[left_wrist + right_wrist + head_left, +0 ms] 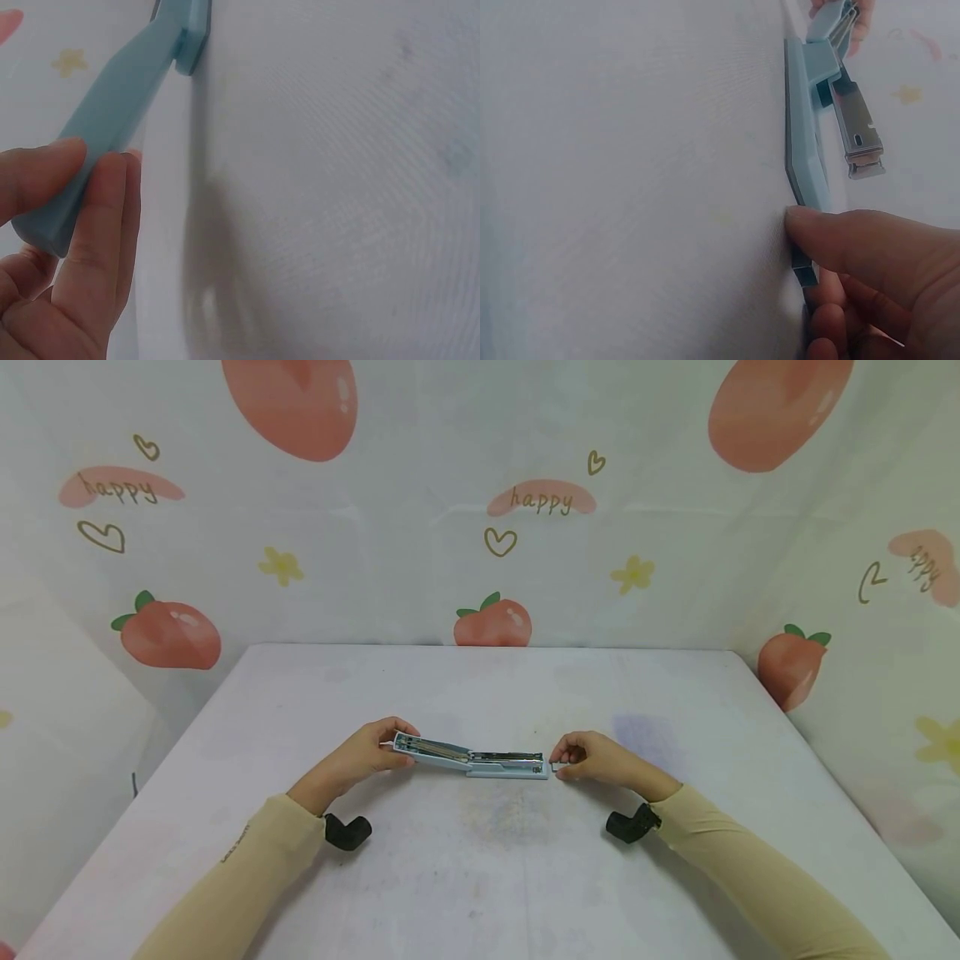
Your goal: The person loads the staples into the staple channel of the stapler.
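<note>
A light blue stapler [507, 767] lies opened out on the table, its metal magazine [859, 124] showing. My left hand [375, 747] grips the end of the swung-back top arm [124, 90], with the thumb on one side and fingers on the other. That arm slants up from the base toward the hand. Beside the front end of the base, my right hand [596, 757] pinches a short dark metallic strip of staples [803, 271] between thumb and fingers. Part of the strip is hidden behind the thumb.
The white table [480, 877] carries faint stains, including a purple patch [645, 743] beyond the right hand. A printed cloth [420, 527] hangs behind the far edge. Black wrist mounts [348, 832] sit at both sleeve cuffs.
</note>
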A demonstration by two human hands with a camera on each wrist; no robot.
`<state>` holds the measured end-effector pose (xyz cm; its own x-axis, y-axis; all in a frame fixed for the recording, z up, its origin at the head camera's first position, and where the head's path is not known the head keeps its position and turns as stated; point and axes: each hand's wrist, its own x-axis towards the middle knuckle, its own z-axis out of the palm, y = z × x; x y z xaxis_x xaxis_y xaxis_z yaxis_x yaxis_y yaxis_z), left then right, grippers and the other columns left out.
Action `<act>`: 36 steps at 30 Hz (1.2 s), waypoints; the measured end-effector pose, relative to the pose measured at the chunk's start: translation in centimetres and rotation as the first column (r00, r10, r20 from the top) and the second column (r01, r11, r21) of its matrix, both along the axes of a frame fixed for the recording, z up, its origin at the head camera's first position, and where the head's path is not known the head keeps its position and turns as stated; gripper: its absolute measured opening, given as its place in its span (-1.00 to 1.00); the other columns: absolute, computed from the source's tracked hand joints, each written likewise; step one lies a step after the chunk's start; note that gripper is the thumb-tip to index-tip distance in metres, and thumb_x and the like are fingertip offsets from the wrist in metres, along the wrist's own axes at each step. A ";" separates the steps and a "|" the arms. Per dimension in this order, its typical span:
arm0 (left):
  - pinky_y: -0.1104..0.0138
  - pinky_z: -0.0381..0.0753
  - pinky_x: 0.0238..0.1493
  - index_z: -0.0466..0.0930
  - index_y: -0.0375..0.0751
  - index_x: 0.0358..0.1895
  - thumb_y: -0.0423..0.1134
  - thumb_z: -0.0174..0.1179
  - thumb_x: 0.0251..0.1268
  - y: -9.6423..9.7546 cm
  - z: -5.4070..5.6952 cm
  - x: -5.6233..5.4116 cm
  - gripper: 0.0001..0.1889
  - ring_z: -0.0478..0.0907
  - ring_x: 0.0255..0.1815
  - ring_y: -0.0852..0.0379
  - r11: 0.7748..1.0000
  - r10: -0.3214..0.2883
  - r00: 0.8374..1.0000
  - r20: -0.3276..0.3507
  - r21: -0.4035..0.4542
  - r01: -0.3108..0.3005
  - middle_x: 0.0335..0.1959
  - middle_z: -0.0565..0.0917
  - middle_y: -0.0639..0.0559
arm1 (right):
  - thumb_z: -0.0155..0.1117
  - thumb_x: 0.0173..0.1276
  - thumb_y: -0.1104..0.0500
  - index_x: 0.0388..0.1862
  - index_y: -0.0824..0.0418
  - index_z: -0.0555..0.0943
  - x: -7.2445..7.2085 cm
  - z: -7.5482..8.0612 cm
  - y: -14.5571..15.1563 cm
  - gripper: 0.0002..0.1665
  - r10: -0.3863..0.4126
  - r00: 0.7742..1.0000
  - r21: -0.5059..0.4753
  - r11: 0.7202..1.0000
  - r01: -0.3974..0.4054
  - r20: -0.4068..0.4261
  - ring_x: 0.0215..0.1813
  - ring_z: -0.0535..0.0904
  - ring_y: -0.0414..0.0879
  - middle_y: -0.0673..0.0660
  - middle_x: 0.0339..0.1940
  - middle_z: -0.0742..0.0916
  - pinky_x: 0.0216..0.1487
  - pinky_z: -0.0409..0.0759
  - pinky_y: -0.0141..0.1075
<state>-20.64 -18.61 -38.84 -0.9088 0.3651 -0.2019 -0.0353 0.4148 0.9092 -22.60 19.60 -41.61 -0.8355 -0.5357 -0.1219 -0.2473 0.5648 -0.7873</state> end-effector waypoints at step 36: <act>0.34 0.49 -0.17 0.42 -0.33 0.11 -0.44 0.29 0.18 0.0 0.1 0.0 -0.57 0.50 -0.20 0.13 1.000 -0.008 1.000 0.001 -0.025 0.008 -0.05 0.57 -0.16 | 0.42 0.18 0.26 -0.22 0.29 0.63 -0.1 0.1 -0.1 -0.79 -0.007 1.000 0.046 0.999 0.006 0.019 -0.31 0.38 -0.15 0.01 -0.40 0.54 -0.31 0.38 -0.40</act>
<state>-20.65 -18.58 -38.72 -0.9057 0.3669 -0.2122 -0.0330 0.4381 0.8983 -22.72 19.46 -41.53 -0.8362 -0.5238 -0.1624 -0.2284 0.6020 -0.7651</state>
